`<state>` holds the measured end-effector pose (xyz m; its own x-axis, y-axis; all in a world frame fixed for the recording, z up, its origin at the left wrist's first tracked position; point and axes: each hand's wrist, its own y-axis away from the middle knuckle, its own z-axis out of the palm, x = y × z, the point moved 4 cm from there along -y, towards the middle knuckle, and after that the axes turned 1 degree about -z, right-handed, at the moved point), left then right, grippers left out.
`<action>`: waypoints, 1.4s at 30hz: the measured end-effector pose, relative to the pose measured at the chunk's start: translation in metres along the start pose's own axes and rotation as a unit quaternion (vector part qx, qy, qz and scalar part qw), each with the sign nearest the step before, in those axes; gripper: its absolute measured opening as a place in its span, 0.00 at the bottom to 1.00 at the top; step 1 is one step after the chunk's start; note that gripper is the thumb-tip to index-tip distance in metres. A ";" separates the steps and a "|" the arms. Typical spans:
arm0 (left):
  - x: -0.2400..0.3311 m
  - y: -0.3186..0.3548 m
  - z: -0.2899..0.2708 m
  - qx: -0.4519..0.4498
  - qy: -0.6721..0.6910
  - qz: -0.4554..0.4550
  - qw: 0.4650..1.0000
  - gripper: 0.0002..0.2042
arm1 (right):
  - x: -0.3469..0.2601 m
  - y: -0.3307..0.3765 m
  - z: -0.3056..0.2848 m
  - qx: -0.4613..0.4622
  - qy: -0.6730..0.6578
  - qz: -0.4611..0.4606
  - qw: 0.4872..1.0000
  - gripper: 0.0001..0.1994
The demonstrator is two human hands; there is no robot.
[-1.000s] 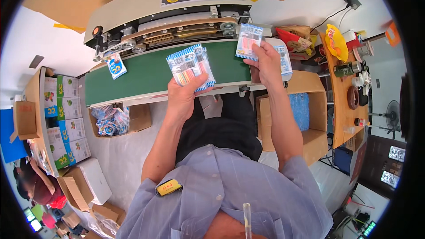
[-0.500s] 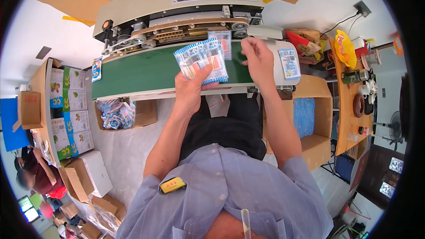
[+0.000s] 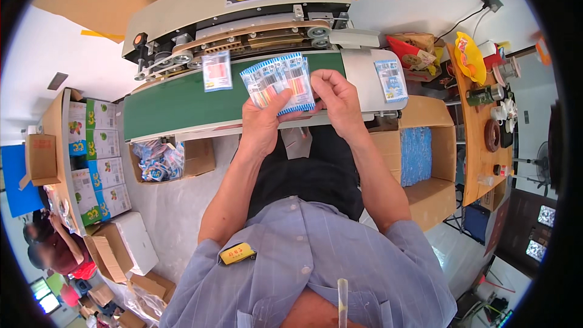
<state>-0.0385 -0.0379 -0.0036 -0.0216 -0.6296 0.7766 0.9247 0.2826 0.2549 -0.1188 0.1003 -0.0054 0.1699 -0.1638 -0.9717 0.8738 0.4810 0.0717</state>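
My left hand (image 3: 261,126) grips a fan of several blue-and-white plastic packets (image 3: 280,80), thumb across their front. At the fan's right edge, my right hand (image 3: 341,104) closes thumb and fingers on the edge of a packet. Both hands are over the near side of a green conveyor belt (image 3: 167,106). Farther left on that belt lies a single packet (image 3: 217,76), its far end at the rollers of a band sealing machine (image 3: 209,21). Another blue-and-white packet (image 3: 390,82) rests on the white plate to the right of the belt.
Below the belt's left part stands a cardboard box (image 3: 199,155) filled with packets. An open carton (image 3: 440,191) with blue contents sits at the right, beside a wooden table (image 3: 477,170) holding jars. Stacked printed boxes (image 3: 106,140) fill a shelf at left; a person (image 3: 61,255) is behind.
The packet near the rollers has travelled left along the belt. My right hand has come left and down to the right edge of the fan. The packet at the belt's left end is out of sight.
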 end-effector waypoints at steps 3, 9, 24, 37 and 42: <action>0.000 0.002 0.004 -0.015 -0.001 -0.007 1.000 0.13 | 0.002 -0.001 -0.001 -0.025 0.024 0.008 0.999 0.09; -0.010 0.002 -0.003 0.060 0.020 0.021 0.998 0.15 | -0.005 0.005 -0.003 0.100 0.229 -0.191 0.949 0.06; -0.011 -0.008 0.002 0.102 -0.005 0.038 0.994 0.15 | 0.000 -0.007 -0.032 0.097 -0.053 0.020 0.994 0.11; -0.003 -0.021 0.000 0.088 -0.052 0.038 0.994 0.16 | -0.001 -0.055 -0.053 0.090 0.026 0.084 0.992 0.11; -0.001 -0.026 0.002 0.090 -0.056 0.041 0.994 0.16 | -0.011 -0.052 -0.028 0.094 0.135 0.016 0.986 0.15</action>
<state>-0.0636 -0.0430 -0.0094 0.0000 -0.5172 0.8558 0.8427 0.4608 0.2785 -0.1786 0.1015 -0.0050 0.0936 0.0963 -0.9909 0.9430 0.3108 0.1192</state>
